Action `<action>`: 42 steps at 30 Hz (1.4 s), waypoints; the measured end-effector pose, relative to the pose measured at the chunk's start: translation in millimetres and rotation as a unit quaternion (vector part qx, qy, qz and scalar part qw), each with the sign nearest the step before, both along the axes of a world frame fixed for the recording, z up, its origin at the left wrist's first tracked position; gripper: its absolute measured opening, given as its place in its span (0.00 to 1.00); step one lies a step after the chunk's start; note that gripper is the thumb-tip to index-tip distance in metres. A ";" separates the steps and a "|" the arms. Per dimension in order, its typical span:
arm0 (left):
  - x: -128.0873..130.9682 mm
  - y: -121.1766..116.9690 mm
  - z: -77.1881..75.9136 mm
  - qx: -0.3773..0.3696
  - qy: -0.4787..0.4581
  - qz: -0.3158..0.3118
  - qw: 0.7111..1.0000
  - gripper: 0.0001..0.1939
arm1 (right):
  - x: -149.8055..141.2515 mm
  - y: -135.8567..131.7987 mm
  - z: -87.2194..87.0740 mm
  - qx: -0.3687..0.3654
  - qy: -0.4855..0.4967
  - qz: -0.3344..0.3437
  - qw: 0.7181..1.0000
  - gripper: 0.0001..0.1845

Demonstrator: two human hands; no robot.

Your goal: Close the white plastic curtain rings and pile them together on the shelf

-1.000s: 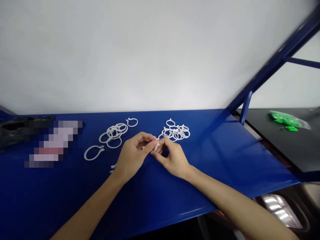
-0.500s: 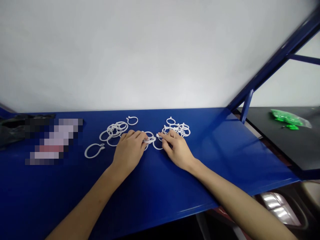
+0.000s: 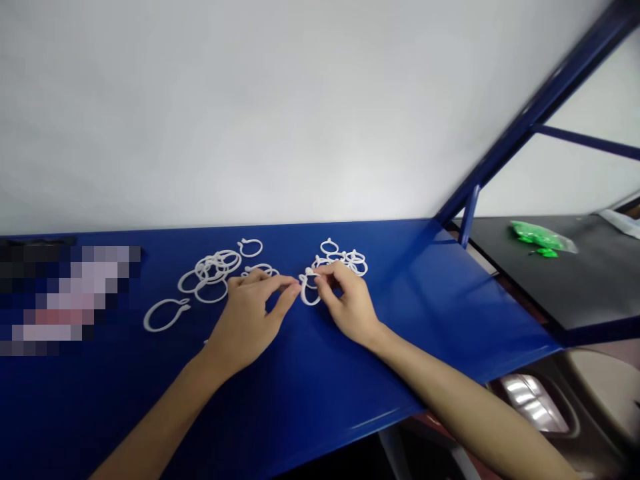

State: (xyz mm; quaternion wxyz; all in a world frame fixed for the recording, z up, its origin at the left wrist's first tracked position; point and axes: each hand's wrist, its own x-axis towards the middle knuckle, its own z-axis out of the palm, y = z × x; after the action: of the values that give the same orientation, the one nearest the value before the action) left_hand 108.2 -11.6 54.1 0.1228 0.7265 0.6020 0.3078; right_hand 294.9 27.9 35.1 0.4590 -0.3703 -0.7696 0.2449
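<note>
My right hand pinches a white plastic ring between thumb and forefinger, near the ring's knobbed ends. At the ring's left edge, my left hand has thumb and forefinger tips together, touching it; the exact hold is partly hidden. Behind the right fingers lies a small cluster of similar rings. A larger pile of overlapping rings lies left of my left hand, with a single ring in front of it and another ring behind. Part of a ring shows behind the left knuckles.
The rings lie on a blue table against a white wall. A blue metal frame rises at the right. Beyond it, a black table holds a bag of green pieces. A dark bag and a blurred-out patch are at left.
The view has shifted to the right. My left hand's fingertips have come to the ring at my right fingers, and the rings formerly under the left fingers are no longer in them.
</note>
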 end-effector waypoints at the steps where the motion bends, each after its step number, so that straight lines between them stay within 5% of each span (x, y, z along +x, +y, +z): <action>1: 3.6 -1.2 -0.8 -0.017 -0.034 -0.007 0.999 0.22 | -0.4 -0.8 -0.8 0.007 0.000 -0.004 1.000 0.06; 11: 12.6 -4.0 -19.8 0.002 -0.054 -0.005 0.998 0.19 | 4.2 -11.1 -6.0 0.080 -0.086 0.073 0.990 0.10; 23: 3.0 -0.6 -11.8 -0.031 -0.118 -0.093 0.988 0.18 | 11.7 -9.1 -1.5 0.088 -0.090 0.128 0.984 0.13; 28: -0.9 2.7 -11.4 -0.053 -0.097 -0.095 0.989 0.18 | 11.1 -6.1 -3.4 0.088 -0.064 0.103 0.989 0.11; 35: -8.9 7.7 -3.0 -0.041 -0.086 -0.031 0.995 0.16 | 15.1 4.9 3.8 0.115 -0.063 -0.019 0.991 0.09; 42: 2.2 2.4 -3.9 -0.085 -0.177 -0.044 0.980 0.15 | 4.9 -5.8 -1.7 0.111 -0.067 0.029 0.991 0.08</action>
State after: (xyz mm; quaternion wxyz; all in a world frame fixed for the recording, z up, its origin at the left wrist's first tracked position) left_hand 110.4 -9.2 50.2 0.3019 0.6733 0.5623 0.3733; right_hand 299.7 22.1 33.3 0.4370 -0.3101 -0.8317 0.1457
